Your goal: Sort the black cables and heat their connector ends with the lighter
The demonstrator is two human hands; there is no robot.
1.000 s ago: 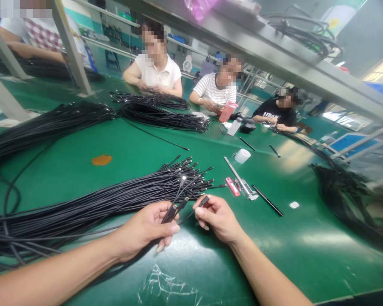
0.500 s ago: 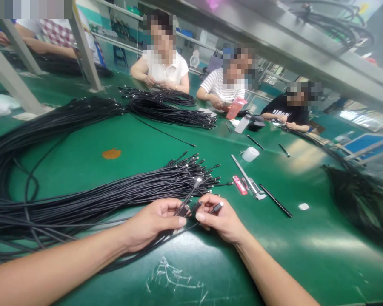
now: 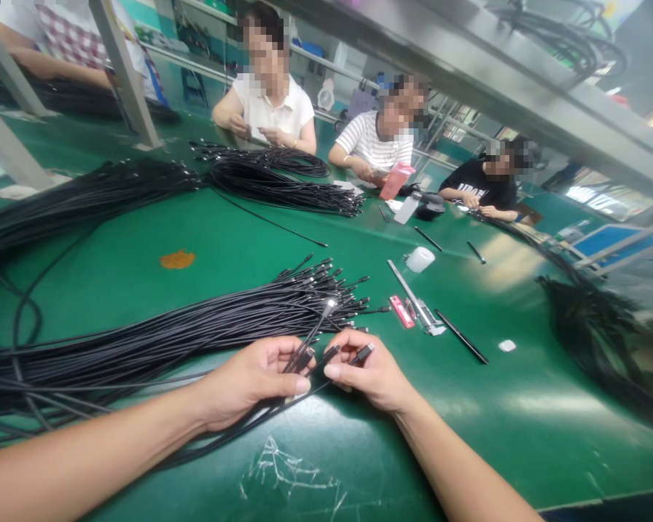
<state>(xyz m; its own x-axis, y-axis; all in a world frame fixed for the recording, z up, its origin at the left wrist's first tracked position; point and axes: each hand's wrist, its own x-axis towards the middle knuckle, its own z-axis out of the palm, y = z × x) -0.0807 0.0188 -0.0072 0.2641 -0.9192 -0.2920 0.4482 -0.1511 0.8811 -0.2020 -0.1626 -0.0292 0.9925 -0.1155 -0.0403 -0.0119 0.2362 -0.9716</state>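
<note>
Black USB cables (image 3: 305, 357) with dark plugs are pinched between the thumb and fingers of my left hand (image 3: 258, 380). Close beside it, my right hand (image 3: 367, 370) is closed on another black cable, whose plug (image 3: 366, 351) with a pale metal tip pokes out past the thumb. A further black plug (image 3: 331, 352) shows between the two hands; which hand bears it I cannot tell. Just beyond my hands lies a thick bundle of black cables (image 3: 196, 319), its plug ends fanned out to the right. Some held cables trail left beneath my left forearm.
On the green table (image 3: 468, 435) lie a caliper (image 3: 413, 296), a red-and-white packet (image 3: 401, 312), a black pen (image 3: 461, 336) and a white roll (image 3: 420, 259). More cable bundles (image 3: 283, 185) are at the back and right. Co-workers sit across, and a metal beam (image 3: 468, 80) crosses above.
The view has shifted slightly, so the table and its things sit a little further left. Both hands keep their grip on the cables. The co-worker in the white shirt has moved their hands.
</note>
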